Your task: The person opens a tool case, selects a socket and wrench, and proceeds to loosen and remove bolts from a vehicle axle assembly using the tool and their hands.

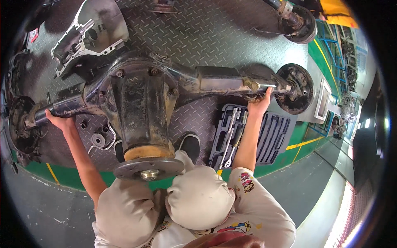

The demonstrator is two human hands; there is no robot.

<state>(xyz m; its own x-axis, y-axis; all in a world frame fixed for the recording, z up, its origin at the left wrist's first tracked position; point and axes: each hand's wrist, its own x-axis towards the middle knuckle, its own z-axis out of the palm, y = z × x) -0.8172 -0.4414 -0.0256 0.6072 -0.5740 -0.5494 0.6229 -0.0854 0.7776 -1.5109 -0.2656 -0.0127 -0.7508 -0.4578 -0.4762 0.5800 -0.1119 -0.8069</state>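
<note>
A black, worn vehicle drive axle (138, 97) stretches across in front of me, its bulky differential housing at the middle. The housing narrows toward me and ends in a round flange (124, 170) with a nut, close above my knees. My left hand (62, 122) is wrapped round the left axle tube beside the left round brake plate (21, 128). On the far side, my right hand (259, 104) grips the right tube just inboard of the right brake plate (298, 89). Both thumbs lie on top; the other fingers are mostly hidden under the tubes.
A tool case (271, 138) with a ratchet and extensions lies beneath my right forearm. A gear (98, 140) and small parts sit near my left forearm. An open metal casing (105, 29) stands far left on the chequered plate (186, 41); another axle end (295, 22) lies far right.
</note>
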